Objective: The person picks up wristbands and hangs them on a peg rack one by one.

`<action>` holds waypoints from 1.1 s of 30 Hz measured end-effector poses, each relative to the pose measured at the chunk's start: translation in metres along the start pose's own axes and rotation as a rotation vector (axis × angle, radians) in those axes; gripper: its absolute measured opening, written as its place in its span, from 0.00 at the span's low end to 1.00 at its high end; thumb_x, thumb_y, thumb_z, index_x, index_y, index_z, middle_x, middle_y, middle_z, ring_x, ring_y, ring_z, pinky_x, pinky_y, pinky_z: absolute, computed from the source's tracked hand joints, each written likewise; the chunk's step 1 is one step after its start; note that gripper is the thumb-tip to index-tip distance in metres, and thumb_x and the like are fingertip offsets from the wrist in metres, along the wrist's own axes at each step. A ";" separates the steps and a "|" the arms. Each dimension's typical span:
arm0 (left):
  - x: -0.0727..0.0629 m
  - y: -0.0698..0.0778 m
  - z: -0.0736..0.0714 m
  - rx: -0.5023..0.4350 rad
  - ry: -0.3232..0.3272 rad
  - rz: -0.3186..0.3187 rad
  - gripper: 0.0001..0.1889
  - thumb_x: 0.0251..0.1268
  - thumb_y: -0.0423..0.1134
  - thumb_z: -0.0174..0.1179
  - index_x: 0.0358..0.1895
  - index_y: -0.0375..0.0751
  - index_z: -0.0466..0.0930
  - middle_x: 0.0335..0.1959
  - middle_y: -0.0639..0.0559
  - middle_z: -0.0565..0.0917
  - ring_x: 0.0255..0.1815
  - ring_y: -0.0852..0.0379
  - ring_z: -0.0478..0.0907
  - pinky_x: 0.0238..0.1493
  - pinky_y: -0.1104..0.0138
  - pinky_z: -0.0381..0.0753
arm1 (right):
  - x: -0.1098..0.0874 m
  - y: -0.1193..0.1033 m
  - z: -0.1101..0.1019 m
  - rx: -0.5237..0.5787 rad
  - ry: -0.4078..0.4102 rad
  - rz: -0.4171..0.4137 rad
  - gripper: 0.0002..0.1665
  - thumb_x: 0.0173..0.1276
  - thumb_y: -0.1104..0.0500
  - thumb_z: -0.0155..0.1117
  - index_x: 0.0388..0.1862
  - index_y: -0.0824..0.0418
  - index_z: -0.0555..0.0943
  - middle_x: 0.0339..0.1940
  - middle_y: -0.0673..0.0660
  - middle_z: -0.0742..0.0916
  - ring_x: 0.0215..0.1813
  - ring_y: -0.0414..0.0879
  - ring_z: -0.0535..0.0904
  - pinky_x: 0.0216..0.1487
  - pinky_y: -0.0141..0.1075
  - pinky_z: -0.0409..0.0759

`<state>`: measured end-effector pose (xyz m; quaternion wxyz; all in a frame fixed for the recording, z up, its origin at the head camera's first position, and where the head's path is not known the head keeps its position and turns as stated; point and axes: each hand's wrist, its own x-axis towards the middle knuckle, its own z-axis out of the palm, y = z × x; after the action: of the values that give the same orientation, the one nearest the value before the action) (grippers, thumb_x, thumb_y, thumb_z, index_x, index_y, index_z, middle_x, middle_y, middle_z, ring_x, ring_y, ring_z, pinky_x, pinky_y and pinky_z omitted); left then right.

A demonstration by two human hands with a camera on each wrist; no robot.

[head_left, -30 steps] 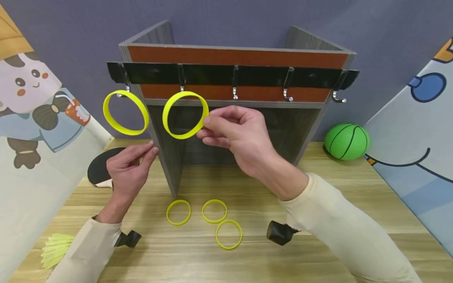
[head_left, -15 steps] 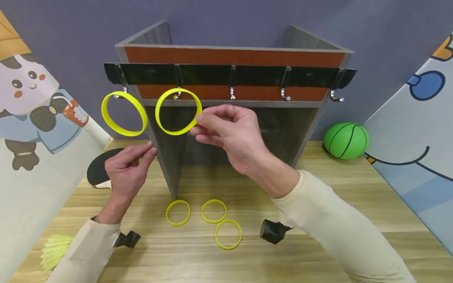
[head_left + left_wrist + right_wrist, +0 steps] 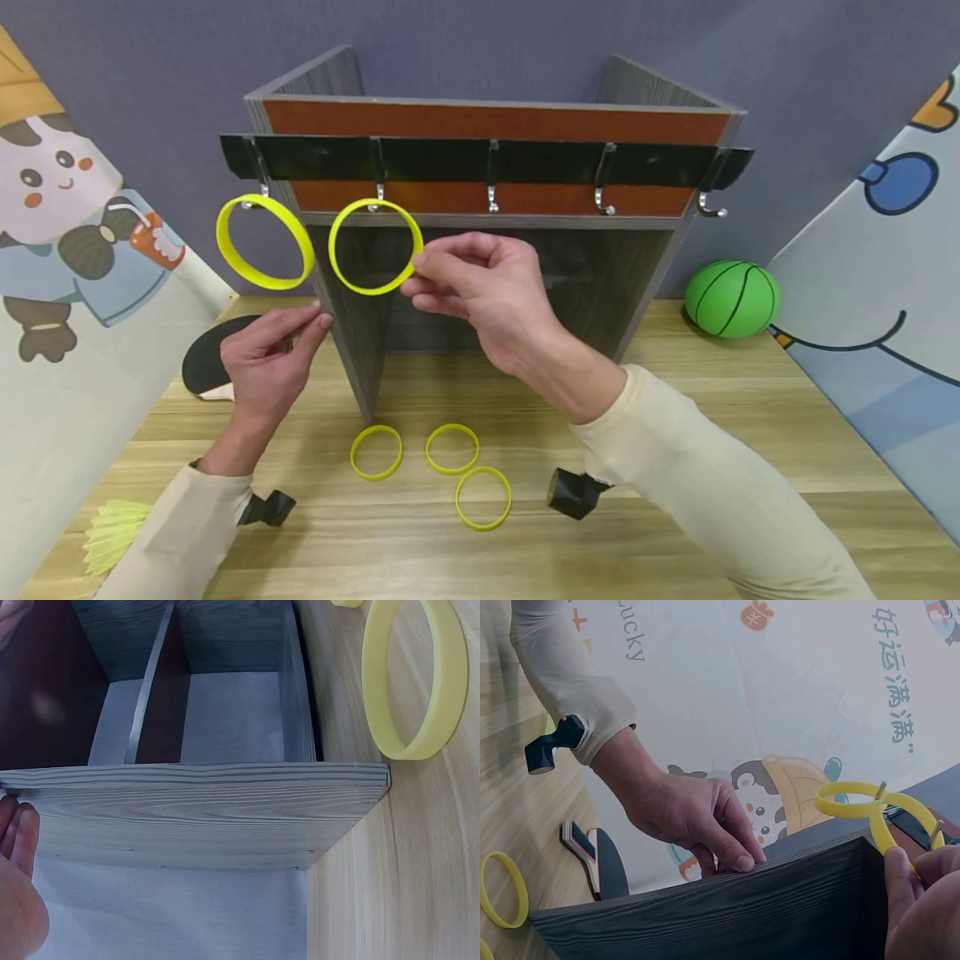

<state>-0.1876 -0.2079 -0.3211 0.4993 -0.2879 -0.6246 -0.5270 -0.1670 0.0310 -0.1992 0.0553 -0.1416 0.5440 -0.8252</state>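
My right hand [image 3: 498,296] pinches a yellow ring [image 3: 332,246] at its right side, between thumb and fingers. In the head view the ring's top rim overlaps the second hook [image 3: 380,193] from the left. Another yellow ring [image 3: 225,250] hangs from the leftmost hook [image 3: 263,185]. Below it, my left hand [image 3: 272,354] grips the front edge of the grey cabinet's left side panel [image 3: 351,350]; the right wrist view shows its thumb [image 3: 739,861] at that edge. The black hook rail [image 3: 435,158] runs across the cabinet's front.
Several yellow rings, one of them the left ring [image 3: 352,454], lie on the wooden table [image 3: 360,558]. A green ball [image 3: 732,298] stands at right. A black paddle [image 3: 206,358] and a yellow shuttlecock [image 3: 112,533] lie at left. Printed walls flank both sides.
The right hand has carried its ring left to the second hook, raising it and then lowering it slightly. The left hand has stayed at the panel edge.
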 end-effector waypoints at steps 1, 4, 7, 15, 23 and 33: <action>0.000 0.000 0.000 0.003 -0.001 -0.001 0.11 0.48 0.28 0.72 0.32 0.21 0.84 0.28 0.38 0.85 0.19 0.65 0.66 0.22 0.76 0.56 | 0.000 0.000 -0.001 -0.004 0.001 0.001 0.06 0.60 0.72 0.66 0.36 0.73 0.81 0.30 0.69 0.85 0.28 0.53 0.84 0.37 0.45 0.81; 0.000 0.000 0.001 0.007 0.003 -0.001 0.11 0.48 0.28 0.72 0.32 0.21 0.84 0.27 0.38 0.85 0.19 0.65 0.66 0.22 0.76 0.56 | -0.001 0.001 -0.001 -0.009 0.000 0.004 0.06 0.60 0.72 0.66 0.36 0.73 0.81 0.31 0.68 0.85 0.28 0.53 0.84 0.37 0.45 0.81; 0.001 0.000 0.001 0.002 0.009 0.003 0.11 0.47 0.28 0.72 0.32 0.21 0.84 0.27 0.38 0.85 0.19 0.65 0.66 0.22 0.76 0.56 | -0.001 0.001 -0.001 -0.010 -0.002 0.003 0.06 0.59 0.72 0.67 0.36 0.73 0.81 0.30 0.68 0.85 0.28 0.53 0.84 0.37 0.46 0.81; 0.000 -0.001 0.002 -0.011 0.020 0.010 0.12 0.47 0.29 0.73 0.31 0.20 0.84 0.27 0.37 0.85 0.18 0.65 0.66 0.21 0.77 0.56 | -0.004 0.003 -0.003 -0.049 -0.022 0.019 0.08 0.60 0.72 0.66 0.38 0.74 0.81 0.30 0.69 0.85 0.29 0.54 0.84 0.37 0.46 0.81; 0.000 -0.002 0.002 -0.018 0.023 0.014 0.12 0.47 0.28 0.73 0.31 0.20 0.84 0.27 0.37 0.84 0.18 0.65 0.66 0.21 0.77 0.57 | -0.016 0.006 -0.009 -0.077 -0.078 0.042 0.09 0.60 0.72 0.66 0.40 0.75 0.80 0.33 0.69 0.85 0.32 0.55 0.84 0.39 0.47 0.80; 0.000 -0.002 0.002 -0.002 0.023 0.013 0.12 0.48 0.29 0.73 0.31 0.21 0.84 0.27 0.38 0.85 0.19 0.65 0.67 0.22 0.77 0.58 | -0.035 0.021 -0.026 -0.078 -0.119 0.059 0.07 0.60 0.75 0.63 0.38 0.77 0.80 0.31 0.70 0.84 0.30 0.54 0.84 0.38 0.48 0.81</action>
<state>-0.1897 -0.2065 -0.3221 0.5093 -0.2865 -0.6165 -0.5277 -0.1430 0.0540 -0.2342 0.1063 -0.1761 0.5755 -0.7915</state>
